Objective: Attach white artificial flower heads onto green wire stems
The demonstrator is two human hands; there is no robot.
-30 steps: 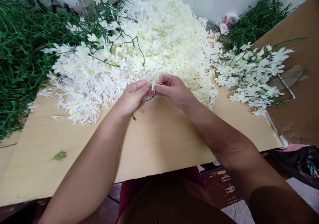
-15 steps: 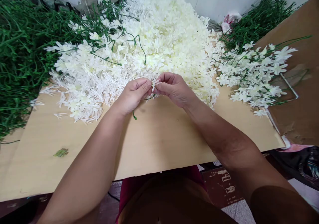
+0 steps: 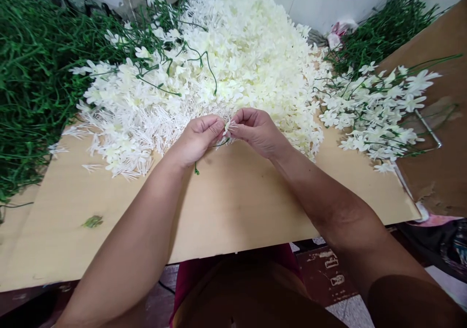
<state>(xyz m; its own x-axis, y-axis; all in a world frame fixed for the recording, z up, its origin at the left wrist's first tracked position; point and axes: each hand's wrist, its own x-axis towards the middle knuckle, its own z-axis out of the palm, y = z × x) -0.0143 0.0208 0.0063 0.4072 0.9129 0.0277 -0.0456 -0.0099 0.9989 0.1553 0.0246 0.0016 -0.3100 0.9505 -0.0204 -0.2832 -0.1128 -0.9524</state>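
Note:
Over the front edge of a big heap of white artificial flowers (image 3: pixel 251 60), my two hands meet fingertip to fingertip. My left hand (image 3: pixel 202 136) pinches a green plastic stem (image 3: pixel 197 168), whose tip hangs below the fingers. Between thumb and forefinger, my right hand (image 3: pixel 257 131) grips a small white piece with thin prongs (image 3: pixel 230 126), apparently a flower's stamen, against the stem's end. The fingers cover most of the joint between them. Loose white pronged pieces (image 3: pixel 160 123) lie by the left hand.
Green plastic stems (image 3: pixel 32 75) are piled at the left, and more stems (image 3: pixel 386 31) at the back right. Flowers on stems (image 3: pixel 379 109) lie at the right beside a cardboard sheet (image 3: pixel 438 162). A greenish scrap (image 3: pixel 93 221) rests on the wooden table (image 3: pixel 233 211).
The view has shifted slightly, so the table and heaps sit a little further right. Both hands stay together, and the white pronged piece between the fingertips shows more plainly.

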